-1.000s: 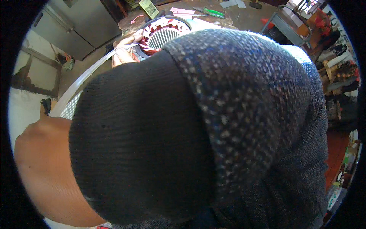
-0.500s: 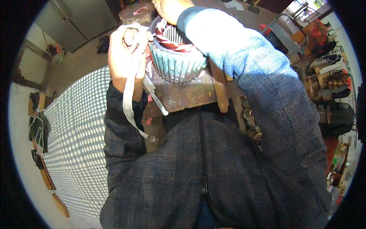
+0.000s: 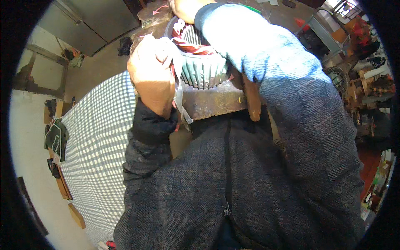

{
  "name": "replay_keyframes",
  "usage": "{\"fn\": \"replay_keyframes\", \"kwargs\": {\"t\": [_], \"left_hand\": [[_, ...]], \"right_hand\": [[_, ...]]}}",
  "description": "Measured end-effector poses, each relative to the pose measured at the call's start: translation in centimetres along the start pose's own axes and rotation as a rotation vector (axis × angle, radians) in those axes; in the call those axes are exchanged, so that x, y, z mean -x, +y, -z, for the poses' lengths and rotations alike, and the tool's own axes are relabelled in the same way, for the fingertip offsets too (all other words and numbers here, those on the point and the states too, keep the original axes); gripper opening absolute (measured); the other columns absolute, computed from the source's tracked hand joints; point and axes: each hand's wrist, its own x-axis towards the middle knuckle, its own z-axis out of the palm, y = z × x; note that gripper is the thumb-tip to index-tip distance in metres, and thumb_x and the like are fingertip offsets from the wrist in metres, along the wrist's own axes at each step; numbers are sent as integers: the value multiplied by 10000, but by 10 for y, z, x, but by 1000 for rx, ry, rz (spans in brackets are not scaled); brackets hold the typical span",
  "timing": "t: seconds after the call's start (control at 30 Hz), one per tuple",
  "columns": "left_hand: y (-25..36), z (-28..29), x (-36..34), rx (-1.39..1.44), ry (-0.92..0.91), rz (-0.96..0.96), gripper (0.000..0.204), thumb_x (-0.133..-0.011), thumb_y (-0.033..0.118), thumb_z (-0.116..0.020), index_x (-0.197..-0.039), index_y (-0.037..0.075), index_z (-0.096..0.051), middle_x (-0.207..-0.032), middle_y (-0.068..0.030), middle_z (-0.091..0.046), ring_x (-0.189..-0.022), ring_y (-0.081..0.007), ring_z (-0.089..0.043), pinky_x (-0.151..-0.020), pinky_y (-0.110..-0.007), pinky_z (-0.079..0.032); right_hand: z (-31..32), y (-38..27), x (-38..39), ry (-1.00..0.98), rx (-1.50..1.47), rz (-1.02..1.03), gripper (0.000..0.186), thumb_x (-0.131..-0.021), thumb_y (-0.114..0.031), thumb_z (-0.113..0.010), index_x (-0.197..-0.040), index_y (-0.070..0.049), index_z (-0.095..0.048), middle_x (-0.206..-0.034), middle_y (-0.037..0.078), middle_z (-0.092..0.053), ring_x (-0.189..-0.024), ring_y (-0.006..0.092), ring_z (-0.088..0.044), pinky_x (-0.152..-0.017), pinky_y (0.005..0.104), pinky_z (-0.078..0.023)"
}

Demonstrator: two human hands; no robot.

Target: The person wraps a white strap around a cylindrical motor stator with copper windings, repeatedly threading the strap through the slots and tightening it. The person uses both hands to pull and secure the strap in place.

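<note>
A motor stator with a ribbed, pale green housing (image 3: 203, 71) stands in front of me. Dark red copper windings (image 3: 195, 48) curve along its inner rim. At the stator's left side my left hand (image 3: 151, 68) is closed in a fist around white cloth tape (image 3: 177, 68), part of which runs down between hand and stator. Below it a pale flat strip (image 3: 184, 111) hangs over the near edge of the worktable (image 3: 210, 101). My right hand (image 3: 186, 9) reaches over the stator's far side. Its fingers are mostly cut off by the upper edge, so their grip is hidden.
A brown wooden bar (image 3: 251, 100) juts toward me at the table's right. On the left lies a checked cloth (image 3: 98, 154). Grey cabinet doors (image 3: 89, 29) stand at the far left. A metal-framed chair (image 3: 325, 35) and cluttered shelves (image 3: 375, 79) are on the right.
My left hand has turned over and tightened into a fist. The long tape end that hung below it no longer shows. My right hand stays beyond the stator; the whole view has shifted slightly.
</note>
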Motion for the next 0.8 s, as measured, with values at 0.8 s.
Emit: {"fn": "replay_keyframes", "kwargs": {"t": [0.8], "left_hand": [[-1,-68,-9,115,556,133,307,-1010,97,-444,-749,-5,-571,-718,-52,-604,-632,-125,-535,-590,-270,-424]], "right_hand": [[16,105,35,-28,39,395,381,-1018,-346,-568,-870,-20,-698,-822,154,-692,-754,284,-696,-689,417,-548]]}}
